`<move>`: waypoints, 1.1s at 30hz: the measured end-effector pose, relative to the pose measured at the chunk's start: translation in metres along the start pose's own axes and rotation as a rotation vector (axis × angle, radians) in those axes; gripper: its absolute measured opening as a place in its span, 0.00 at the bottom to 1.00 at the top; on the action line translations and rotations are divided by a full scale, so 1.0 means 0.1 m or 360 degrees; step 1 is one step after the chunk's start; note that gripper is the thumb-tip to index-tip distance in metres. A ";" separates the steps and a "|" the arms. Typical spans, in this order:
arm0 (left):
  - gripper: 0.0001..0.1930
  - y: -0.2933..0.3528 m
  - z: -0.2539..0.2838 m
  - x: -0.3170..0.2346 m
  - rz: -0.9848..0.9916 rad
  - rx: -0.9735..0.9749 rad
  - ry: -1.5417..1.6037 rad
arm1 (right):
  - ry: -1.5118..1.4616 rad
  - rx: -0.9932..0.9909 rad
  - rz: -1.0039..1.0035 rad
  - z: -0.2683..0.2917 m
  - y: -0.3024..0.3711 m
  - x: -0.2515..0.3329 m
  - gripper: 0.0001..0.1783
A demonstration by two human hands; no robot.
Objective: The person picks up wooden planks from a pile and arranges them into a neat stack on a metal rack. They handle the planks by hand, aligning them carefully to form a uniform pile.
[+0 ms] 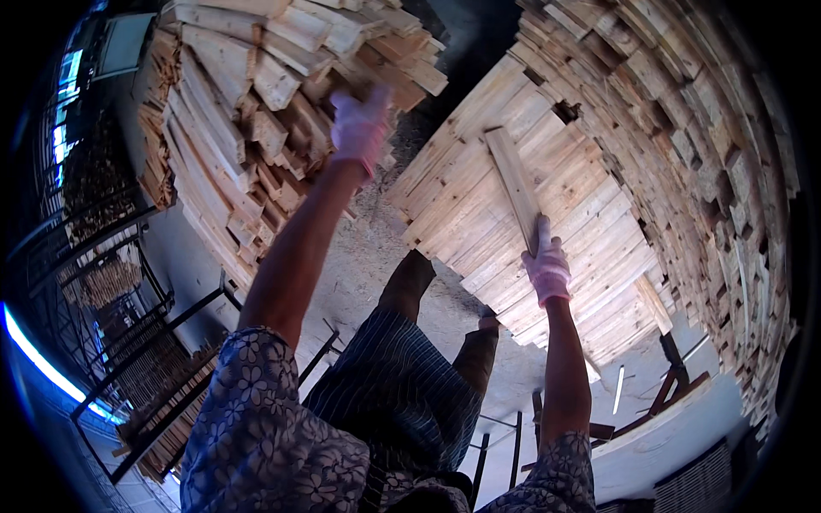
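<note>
My right hand [547, 267], in a pale pink glove, grips the near end of a narrow wooden board [513, 181]. This board lies slantwise on top of a wide layer of planks [466, 244] set side by side, its far end pointing away to the left. My left hand [359, 128], gloved alike and somewhat blurred, reaches out at the edge of a heap of loose wooden pieces [227, 128]. Its thumb and fingers look apart, and no piece shows in it.
A tall stack of wooden pieces [684, 128] rises along the right. Dusty floor [368, 248] runs between the heap and the plank layer, with my legs near it. Black metal racks [162, 329] stand at the left. A short board [653, 303] lies on the layer's right edge.
</note>
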State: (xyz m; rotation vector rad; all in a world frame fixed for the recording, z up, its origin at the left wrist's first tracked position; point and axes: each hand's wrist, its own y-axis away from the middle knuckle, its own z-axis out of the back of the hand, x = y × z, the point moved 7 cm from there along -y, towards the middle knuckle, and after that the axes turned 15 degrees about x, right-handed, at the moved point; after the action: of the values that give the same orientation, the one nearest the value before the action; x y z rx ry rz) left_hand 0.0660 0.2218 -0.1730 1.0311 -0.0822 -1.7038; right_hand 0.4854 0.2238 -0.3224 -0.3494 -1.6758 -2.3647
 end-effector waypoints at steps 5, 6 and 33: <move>0.29 -1.27 -0.18 0.22 0.0446 0.0277 -0.0097 | 0.0438 -0.0454 -0.0114 -0.24 -0.52 -0.46 0.49; 0.27 -1.24 -0.24 0.21 0.0471 0.0311 -0.0104 | 0.0424 -0.0448 -0.0164 -0.29 -0.50 -0.51 0.49; 0.26 2.99 -2.50 3.20 0.0731 0.1249 0.0950 | 0.0447 -0.0326 0.0071 -0.34 -0.13 -0.79 0.54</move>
State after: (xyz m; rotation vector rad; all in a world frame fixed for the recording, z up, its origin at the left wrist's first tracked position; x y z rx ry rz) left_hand 0.4455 -0.0536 -0.3595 1.8891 -0.5843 -0.8804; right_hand 0.5537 0.1990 -0.3704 -0.0800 -1.2942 -2.4248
